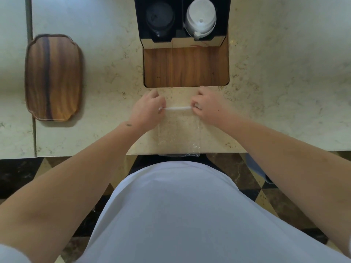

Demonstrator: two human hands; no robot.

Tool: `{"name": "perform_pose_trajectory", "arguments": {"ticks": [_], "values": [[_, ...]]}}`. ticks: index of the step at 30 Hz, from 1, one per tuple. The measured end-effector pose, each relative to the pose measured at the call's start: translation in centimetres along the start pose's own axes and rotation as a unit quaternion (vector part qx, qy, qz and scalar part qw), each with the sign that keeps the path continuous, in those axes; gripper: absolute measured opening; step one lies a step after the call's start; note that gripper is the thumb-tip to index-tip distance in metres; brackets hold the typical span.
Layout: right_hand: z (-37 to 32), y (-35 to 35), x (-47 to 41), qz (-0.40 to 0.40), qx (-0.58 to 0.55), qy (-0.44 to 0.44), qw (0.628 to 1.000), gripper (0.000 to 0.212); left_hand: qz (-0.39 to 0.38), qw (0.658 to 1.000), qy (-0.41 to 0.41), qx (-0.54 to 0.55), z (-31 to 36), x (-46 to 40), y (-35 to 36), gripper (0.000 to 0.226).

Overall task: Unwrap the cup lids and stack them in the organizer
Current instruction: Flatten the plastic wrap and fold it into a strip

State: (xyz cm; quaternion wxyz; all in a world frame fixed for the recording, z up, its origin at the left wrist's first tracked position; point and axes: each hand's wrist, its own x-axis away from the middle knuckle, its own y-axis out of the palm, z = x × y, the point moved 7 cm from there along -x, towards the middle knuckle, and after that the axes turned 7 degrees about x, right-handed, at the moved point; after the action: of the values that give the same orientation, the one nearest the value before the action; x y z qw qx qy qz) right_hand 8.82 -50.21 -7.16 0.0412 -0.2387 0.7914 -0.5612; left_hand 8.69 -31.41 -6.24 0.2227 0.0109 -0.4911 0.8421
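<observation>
The top edge cut off my organizer (182, 41), so its back was out of sight. My left hand (147, 109) and right hand (207, 106) hid the ends of the wrapper (178, 130); my curled fingertips could not be made out.

Readable text: none on any surface in the head view.
Organizer (182, 43) front edge: a faint reddish mark, too blurred to read.
Lids, tray, wrapper: no legible print.
</observation>
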Motion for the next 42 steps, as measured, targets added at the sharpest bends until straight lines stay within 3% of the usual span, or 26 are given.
{"name": "perform_pose_trajectory", "arguments": {"ticks": [4, 11, 14, 19, 21, 27, 32, 36, 39, 42], "values": [[-0.7, 1.3, 1.3, 0.013, -0.012, -0.005, 1.0, 0.011, 0.031, 0.995, 0.093, -0.037, 1.4, 1.7, 0.5, 0.014], [-1.1, 1.1, 3.9, 0.027, 0.017, 0.004, 0.999, 0.027, 0.023, 0.993, 0.101, -0.051, 1.0, 2.3, 0.5, 0.011], [-0.8, 1.1, 3.2, 0.022, 0.005, 0.032, 0.999, 0.022, 0.021, 0.996, 0.075, -0.045, 0.7, 1.7, -0.1, 0.022], [0.8, 1.2, 0.9, -0.013, -0.036, 0.092, 0.995, 0.005, -0.022, 1.0, -0.018, 0.005, -0.1, -0.1, 0.1, 0.011], [1.0, 1.3, 0.3, -0.038, -0.046, 0.083, 0.995, 0.009, -0.044, 0.999, -0.021, 0.012, -0.4, -0.5, 0.3, 0.013], [0.2, 1.4, 0.5, -0.036, -0.004, 0.013, 0.999, 0.003, -0.068, 0.996, 0.054, -0.036, 0.6, 0.0, 0.1, 0.017], [-1.4, 1.3, 1.8, 0.025, 0.012, -0.038, 0.999, 0.019, -0.074, 0.986, 0.124, -0.082, 2.1, 1.2, 0.4, 0.004], [-1.7, 2.0, 3.6, 0.035, 0.067, -0.055, 0.996, 0.018, -0.092, 0.966, 0.207, -0.125, 2.6, 3.2, 1.9, 0.026], [-1.3, 1.9, 4.9, 0.039, 0.07, -0.07, 0.994, 0.008, -0.083, 0.966, 0.212, -0.125, 2.3, 3.7, 2.0, 0.007], [-1.3, 1.6, 5.5, 0.031, 0.05, -0.061, 0.996, 0.024, -0.06, 0.979, 0.183, -0.062, 2.1, 3.9, 1.4, 0.014]]}}
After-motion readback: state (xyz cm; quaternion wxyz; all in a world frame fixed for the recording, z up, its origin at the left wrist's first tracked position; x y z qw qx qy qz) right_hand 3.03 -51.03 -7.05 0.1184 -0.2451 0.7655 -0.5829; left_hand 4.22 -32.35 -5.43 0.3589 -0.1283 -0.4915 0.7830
